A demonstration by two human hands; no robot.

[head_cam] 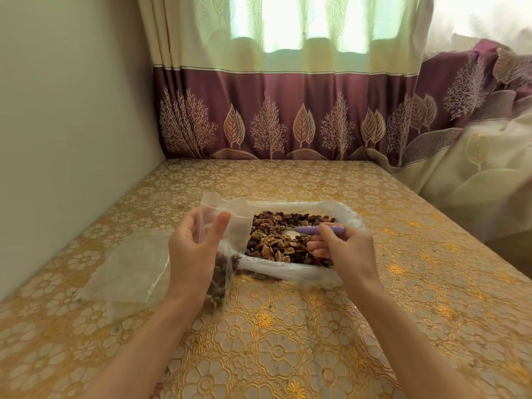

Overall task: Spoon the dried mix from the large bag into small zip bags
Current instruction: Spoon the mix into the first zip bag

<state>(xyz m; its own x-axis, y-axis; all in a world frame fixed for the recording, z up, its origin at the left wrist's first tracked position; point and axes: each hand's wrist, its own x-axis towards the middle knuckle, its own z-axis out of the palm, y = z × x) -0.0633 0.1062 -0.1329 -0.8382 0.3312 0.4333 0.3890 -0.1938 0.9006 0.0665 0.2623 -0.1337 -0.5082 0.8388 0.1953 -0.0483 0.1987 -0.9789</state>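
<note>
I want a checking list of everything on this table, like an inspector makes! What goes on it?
Surface: table under a gold flowered cover.
Job's things: big bag lies open, full of dried mix; small zip bag held upright with some mix at its bottom; purple spoon resting in the mix.
Clutter: flat empty bags lying left of the hands.
Hands: left hand pinches the zip bag's mouth; right hand grips the spoon handle.
Cables: nothing seen.
Surroundings: wall on the left, curtain with trees and leaves behind, pale cloth on the right.
</note>
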